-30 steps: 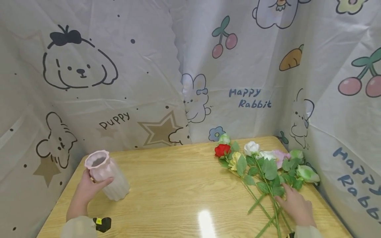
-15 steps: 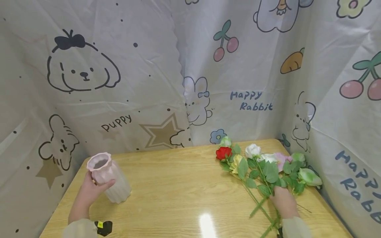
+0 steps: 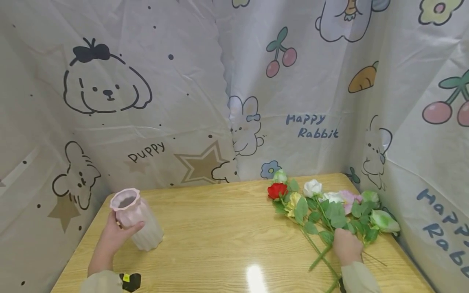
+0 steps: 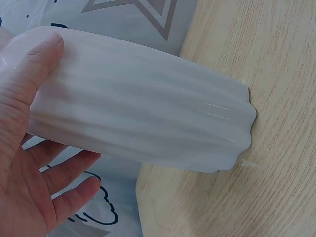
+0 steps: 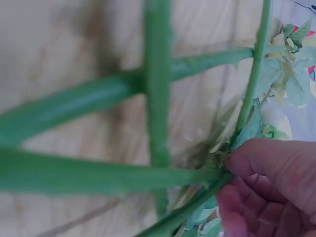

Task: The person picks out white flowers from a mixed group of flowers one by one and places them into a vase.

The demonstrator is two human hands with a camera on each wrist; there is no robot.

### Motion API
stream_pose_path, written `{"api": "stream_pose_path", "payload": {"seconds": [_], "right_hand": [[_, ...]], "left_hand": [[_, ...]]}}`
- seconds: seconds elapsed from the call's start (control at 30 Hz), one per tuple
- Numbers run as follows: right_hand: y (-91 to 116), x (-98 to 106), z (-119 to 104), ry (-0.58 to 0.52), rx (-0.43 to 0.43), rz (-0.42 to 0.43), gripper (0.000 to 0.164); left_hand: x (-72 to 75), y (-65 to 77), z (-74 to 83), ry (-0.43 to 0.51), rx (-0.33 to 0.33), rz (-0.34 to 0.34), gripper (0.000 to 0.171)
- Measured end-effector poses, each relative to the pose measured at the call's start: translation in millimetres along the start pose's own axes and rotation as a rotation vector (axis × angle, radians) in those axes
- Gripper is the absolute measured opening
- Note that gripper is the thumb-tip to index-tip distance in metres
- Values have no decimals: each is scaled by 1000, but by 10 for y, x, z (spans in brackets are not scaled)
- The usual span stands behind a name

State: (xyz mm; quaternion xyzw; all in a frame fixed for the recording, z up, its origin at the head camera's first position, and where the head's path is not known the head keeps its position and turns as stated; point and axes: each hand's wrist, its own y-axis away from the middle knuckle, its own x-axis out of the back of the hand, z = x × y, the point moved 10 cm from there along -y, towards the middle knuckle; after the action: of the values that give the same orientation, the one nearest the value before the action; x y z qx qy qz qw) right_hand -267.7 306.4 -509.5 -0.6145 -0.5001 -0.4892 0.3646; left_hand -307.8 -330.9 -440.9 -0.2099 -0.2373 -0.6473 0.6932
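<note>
On the left of the table stands a fluted vase [image 3: 149, 232], pink at its scalloped mouth and white below. My left hand [image 3: 115, 238] holds it near the neck, thumb across the front; in the left wrist view the lower fingers stick out past the vase. Artificial roses lie in a loose spread at the right: red [image 3: 277, 190], yellow [image 3: 293, 204], white [image 3: 312, 189], pink [image 3: 348, 198] and pale green [image 3: 384, 221]. My right hand [image 3: 347, 246] pinches green stems [image 5: 98, 173] just below the leaves. Which bloom those stems carry is hidden.
The wooden table [image 3: 205, 236] has a bright light reflection near its front. A patterned curtain [image 3: 190, 101] encloses the back and both sides. Other stems [image 3: 320, 257] cross left of my right hand. A thin brown stem [image 3: 374, 259] pokes out on its right.
My right hand has gone from reaching over the flowers with spread fingers to pinching stems, slightly further left. My left hand keeps its hold on the vase. The head view has shifted slightly.
</note>
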Motion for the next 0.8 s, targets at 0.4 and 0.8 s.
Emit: {"api": "stream_pose_path", "payload": {"seconds": [0.4,0.8], "right_hand": [[77,196,-52,-24,-12,-110,19],[144,296,-99,-66,2,-162,22]], "left_hand": [[-12,34,65,7,-40,6,98],[-283,22,231,4,-42,-65,98]]}}
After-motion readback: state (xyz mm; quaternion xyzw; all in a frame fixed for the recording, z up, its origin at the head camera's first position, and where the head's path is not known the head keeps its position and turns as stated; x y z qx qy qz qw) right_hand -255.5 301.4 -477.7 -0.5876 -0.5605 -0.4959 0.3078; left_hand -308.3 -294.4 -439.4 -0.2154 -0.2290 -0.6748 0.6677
